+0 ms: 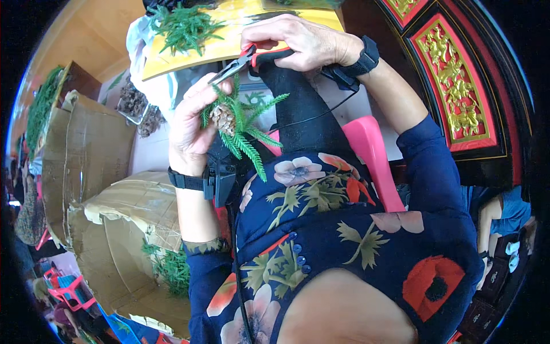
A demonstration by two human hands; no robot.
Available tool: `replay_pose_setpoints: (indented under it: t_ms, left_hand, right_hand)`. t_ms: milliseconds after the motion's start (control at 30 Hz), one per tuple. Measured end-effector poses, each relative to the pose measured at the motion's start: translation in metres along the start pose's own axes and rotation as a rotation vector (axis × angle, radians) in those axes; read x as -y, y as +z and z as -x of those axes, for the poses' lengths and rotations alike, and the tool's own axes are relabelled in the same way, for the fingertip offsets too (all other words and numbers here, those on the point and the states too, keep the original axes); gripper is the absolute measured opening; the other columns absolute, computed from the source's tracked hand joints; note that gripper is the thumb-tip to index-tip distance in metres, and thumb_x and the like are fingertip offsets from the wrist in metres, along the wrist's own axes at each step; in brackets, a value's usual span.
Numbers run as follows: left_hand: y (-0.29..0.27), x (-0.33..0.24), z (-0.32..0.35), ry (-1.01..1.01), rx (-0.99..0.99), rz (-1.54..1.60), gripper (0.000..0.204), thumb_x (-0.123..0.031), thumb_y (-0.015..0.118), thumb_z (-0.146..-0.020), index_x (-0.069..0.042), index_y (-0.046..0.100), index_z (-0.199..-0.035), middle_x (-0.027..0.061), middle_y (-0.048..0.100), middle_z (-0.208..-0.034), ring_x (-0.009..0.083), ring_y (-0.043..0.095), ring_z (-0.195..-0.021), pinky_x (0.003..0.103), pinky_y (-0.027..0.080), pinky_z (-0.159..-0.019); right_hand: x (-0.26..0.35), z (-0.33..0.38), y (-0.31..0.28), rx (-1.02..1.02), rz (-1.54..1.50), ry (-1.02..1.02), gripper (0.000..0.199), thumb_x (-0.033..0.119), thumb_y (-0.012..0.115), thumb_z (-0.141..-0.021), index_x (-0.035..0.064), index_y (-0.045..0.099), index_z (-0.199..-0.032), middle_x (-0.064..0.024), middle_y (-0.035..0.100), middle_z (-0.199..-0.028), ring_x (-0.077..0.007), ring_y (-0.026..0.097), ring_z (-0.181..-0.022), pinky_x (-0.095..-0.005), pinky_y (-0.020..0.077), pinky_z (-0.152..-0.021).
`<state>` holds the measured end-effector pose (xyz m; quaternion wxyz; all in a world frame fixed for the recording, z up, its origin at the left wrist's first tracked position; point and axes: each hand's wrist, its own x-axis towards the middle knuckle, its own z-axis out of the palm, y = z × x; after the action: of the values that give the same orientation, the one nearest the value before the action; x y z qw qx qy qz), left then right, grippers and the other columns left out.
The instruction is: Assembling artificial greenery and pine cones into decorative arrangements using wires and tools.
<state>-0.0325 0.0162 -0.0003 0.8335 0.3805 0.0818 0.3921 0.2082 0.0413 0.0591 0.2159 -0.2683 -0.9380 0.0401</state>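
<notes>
- The pliers' red handles vanish inside the curled fingers of the right hand.
- Stems below the pine cone are covered by the left hand's fingers.
- The jaw tips, just beyond the left fingertips, are too small to tell; perhaps closed.
- The green sprigs above the fingers are cut off by the top edge.

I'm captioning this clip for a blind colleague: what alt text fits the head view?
The left hand holds a brown pine cone with green fir sprigs, while the right hand grips red-handled pliers whose tip meets the sprigs. Torn cardboard boxes lie to the left.
</notes>
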Motion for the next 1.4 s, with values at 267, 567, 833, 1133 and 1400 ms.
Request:
replay_pose_setpoints:
  t_ms: [267,567,833,1133,1400]
  left_hand:
    - [0.015,-0.003,-0.006,0.264,-0.487,-0.594,0.013,-0.011,0.061,-0.080,-0.001,0.063,-0.088,0.0000,0.059,-0.076,0.0055,0.051,-0.070,0.019,0.039,-0.065]
    - [0.021,0.000,-0.008,0.418,-0.656,-0.797,0.013,-0.009,0.063,-0.078,-0.001,0.065,-0.088,-0.0013,0.061,-0.076,0.0037,0.051,-0.069,0.017,0.039,-0.064]
    - [0.019,-0.006,-0.005,0.206,-0.482,-0.442,0.015,-0.011,0.061,-0.079,-0.001,0.063,-0.090,0.0007,0.062,-0.081,0.0069,0.053,-0.073,0.020,0.040,-0.069]
    - [-0.004,-0.008,0.000,0.058,-0.091,-0.047,0.017,-0.009,0.056,-0.079,0.001,0.059,-0.092,0.0059,0.061,-0.088,0.0135,0.053,-0.083,0.024,0.039,-0.079]
    - [0.016,-0.009,0.000,0.115,-0.307,-0.091,0.020,-0.012,0.057,-0.079,0.002,0.059,-0.093,0.0060,0.061,-0.091,0.0136,0.055,-0.084,0.025,0.041,-0.079]
  right_hand:
    - [0.027,-0.003,0.000,0.143,-0.032,0.425,0.029,0.013,0.054,-0.073,0.0023,0.057,-0.100,-0.0151,0.062,-0.080,-0.0335,0.059,-0.078,-0.0359,0.0455,-0.075]
    - [0.032,0.004,0.008,0.002,0.035,0.444,0.035,0.019,0.053,-0.069,0.0008,0.056,-0.099,-0.0221,0.060,-0.085,-0.0376,0.059,-0.082,-0.0427,0.0456,-0.076]
    - [0.007,0.010,0.005,0.033,0.013,0.230,0.044,0.011,0.057,-0.072,0.0030,0.049,-0.115,-0.0187,0.050,-0.118,-0.0344,0.046,-0.112,-0.0390,0.0368,-0.097]
    - [0.001,-0.003,0.006,-0.004,0.013,0.034,0.047,0.010,0.060,-0.072,0.0048,0.049,-0.117,-0.0161,0.052,-0.117,-0.0311,0.052,-0.104,-0.0373,0.0412,-0.088]
    - [0.003,-0.003,0.000,-0.072,-0.273,0.134,0.039,0.032,0.069,-0.061,0.0124,0.057,-0.093,-0.0095,0.061,-0.092,-0.0314,0.058,-0.082,-0.0447,0.0452,-0.066]
